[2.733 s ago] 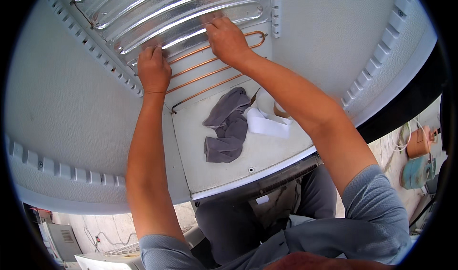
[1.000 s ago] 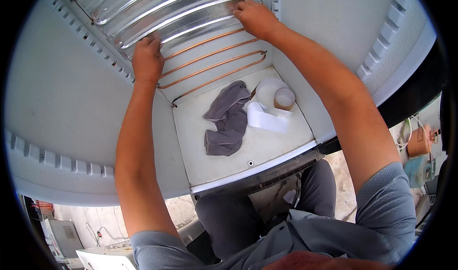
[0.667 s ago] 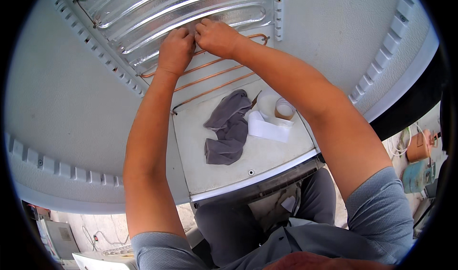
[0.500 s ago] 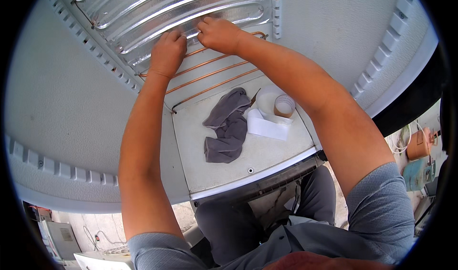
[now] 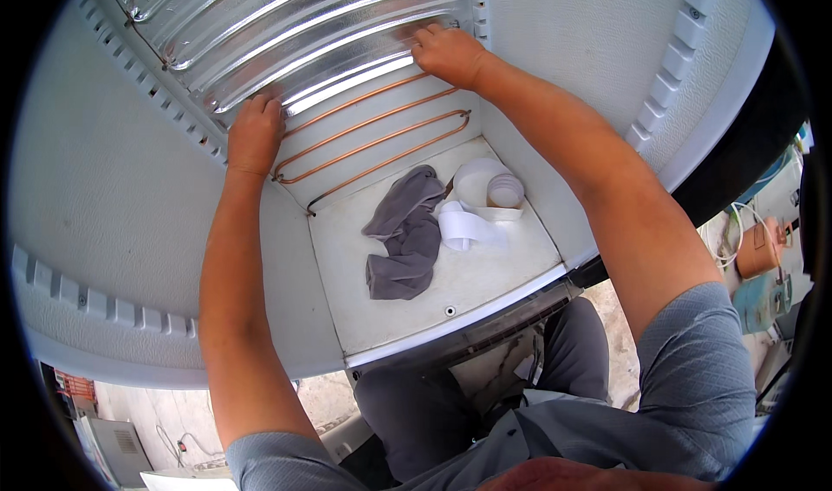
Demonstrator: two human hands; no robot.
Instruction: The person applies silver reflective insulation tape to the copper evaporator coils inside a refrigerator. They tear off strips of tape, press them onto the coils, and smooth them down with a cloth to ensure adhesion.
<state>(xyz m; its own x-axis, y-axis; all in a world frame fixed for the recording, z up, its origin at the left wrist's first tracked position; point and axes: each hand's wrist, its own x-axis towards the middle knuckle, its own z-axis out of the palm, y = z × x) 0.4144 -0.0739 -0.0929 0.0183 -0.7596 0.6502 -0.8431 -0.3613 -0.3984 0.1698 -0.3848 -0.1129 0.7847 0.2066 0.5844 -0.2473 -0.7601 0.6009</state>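
Observation:
Shiny foil tape (image 5: pixel 312 49) covers the back wall inside a fridge cabinet, with raised tube rows under it. Along its lower edge my left hand (image 5: pixel 256 134) has its fingers closed at the left end of a foil strip. Near the right end, my right hand (image 5: pixel 448 55) pinches the same edge, its fingertips partly hidden. Bare copper tubing (image 5: pixel 373 149) runs in bends below the foil, between and beneath my hands. On the cabinet floor lie a crumpled grey cloth (image 5: pixel 406 235) and a tape roll (image 5: pixel 504 191) with loose white backing paper (image 5: pixel 466 227).
Ribbed shelf rails (image 5: pixel 672 79) line the side walls. A small round hole (image 5: pixel 450 311) sits near the front edge of the cabinet floor (image 5: pixel 485 292). Outside on the right stand an orange-brown container (image 5: pixel 757 248) and a teal one (image 5: pixel 763 300), with white cables nearby.
My hands have spread apart along the foil's lower edge, the left going left and down, the right going right. More copper tubing shows between them, and the white backing paper has curled.

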